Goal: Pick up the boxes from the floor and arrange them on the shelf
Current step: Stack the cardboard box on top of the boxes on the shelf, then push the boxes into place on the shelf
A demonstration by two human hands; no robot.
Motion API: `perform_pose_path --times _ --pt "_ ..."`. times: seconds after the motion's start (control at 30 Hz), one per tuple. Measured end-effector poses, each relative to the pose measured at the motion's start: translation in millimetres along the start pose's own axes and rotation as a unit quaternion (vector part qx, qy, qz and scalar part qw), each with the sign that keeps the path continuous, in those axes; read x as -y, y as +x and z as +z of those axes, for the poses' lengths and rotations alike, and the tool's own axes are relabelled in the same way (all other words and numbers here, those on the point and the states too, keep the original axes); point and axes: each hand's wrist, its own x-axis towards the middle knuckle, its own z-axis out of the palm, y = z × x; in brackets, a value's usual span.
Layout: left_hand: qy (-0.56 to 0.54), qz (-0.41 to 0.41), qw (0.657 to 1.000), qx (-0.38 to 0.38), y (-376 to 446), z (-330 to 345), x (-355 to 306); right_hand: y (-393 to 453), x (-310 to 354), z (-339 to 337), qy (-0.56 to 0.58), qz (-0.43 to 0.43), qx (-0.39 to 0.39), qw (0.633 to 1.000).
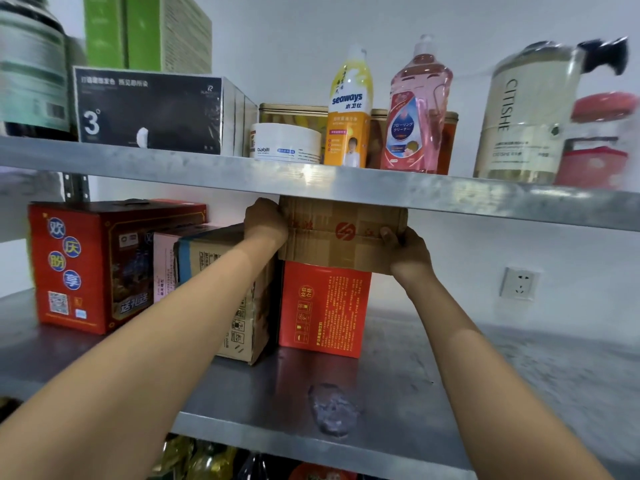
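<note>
The grip is two-handed: the left hand (pixel 266 220) clasps the left end of a plain brown corrugated cardboard box (pixel 341 233), and the right hand (pixel 405 249) holds its lower right corner, thumb on the front face. The box lies between the hands, long axis running from 9 to 3 o'clock, neither hand clearly nearer. It sits atop an upright red-orange printed carton (pixel 323 308) on the grey metal shelf (pixel 398 393), its top edge hidden behind the upper shelf board (pixel 346 185). The coming push probably goes toward 12 o'clock, and clearance overhead looks tight. The box bears a red round logo, faded red lettering and tape along its middle seam. At 9 o'clock stand a taped brown carton (pixel 221 271) and a red gift box (pixel 86 265).
</note>
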Motion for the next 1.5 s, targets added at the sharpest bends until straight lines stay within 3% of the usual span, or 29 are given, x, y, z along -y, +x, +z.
perform_pose_path --times 0.2,0.33,0.53,0.67,0.83,1.03,1.33,1.5 --pt "0.12 0.112 0.986 0.006 -60 5 15 -38 -7 1 -0.076 0.032 -0.002 0.997" --pt "0.102 0.204 0.972 0.051 -92 15 39 -75 -14 7 -0.096 0.044 0.013 0.994" --pt "0.213 0.295 0.909 0.202 -142 -9 57 -140 -6 6 -0.304 0.02 0.079 0.949" --pt "0.228 0.369 0.872 0.225 -161 -23 96 -198 -7 12 -0.366 0.015 0.075 0.927" --pt "0.172 0.395 0.866 0.255 -191 -25 137 -274 -14 16 -0.391 0.04 0.073 0.917" --pt "0.089 0.431 0.844 0.307 -254 -31 174 -374 -28 26 -0.355 0.084 0.048 0.93" --pt "0.116 0.476 0.79 0.369 -347 -45 229 -500 -73 34 -0.346 0.182 0.087 0.916" --pt "0.103 0.448 0.783 0.42 -391 -42 256 -554 -90 32 -0.335 0.222 0.087 0.912"
